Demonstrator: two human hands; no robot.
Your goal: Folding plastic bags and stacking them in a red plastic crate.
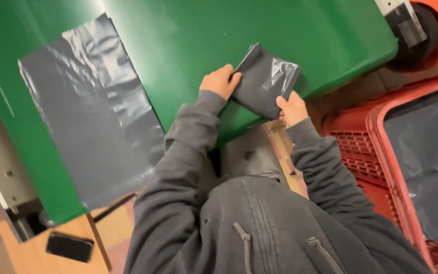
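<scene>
While both hands work near the lower edge of the green surface [188, 45], they share one thing between them: a folded grey plastic bag [264, 81], glossy and creased, lying as a compact slanted rectangle on the green. The left hand [221, 82] presses on the bag's left edge with its fingers curled together, knuckles up, the fingertips tucked onto the plastic. The right hand [292, 108] pinches the bag's lower corner, thumb on top and the other fingers closed beneath it, so that corner sits clamped in its grip right at the surface's lower edge. Both forearms come up from the bottom of the view in the sleeves of a dark grey hooded jacket [259, 223], whose zip and drawstrings show below. Well apart from the folded bag, toward the left side of the green surface, a second grey bag [92, 111] lies spread flat and unfolded, reaching almost to the lower left edge. Off the surface to the right stands a red plastic crate [366, 137] with a latticed wall, lined with more grey plastic film [427, 152]. At the lower left a black phone [70, 246] rests on a wooden ledge [21, 256].
</scene>
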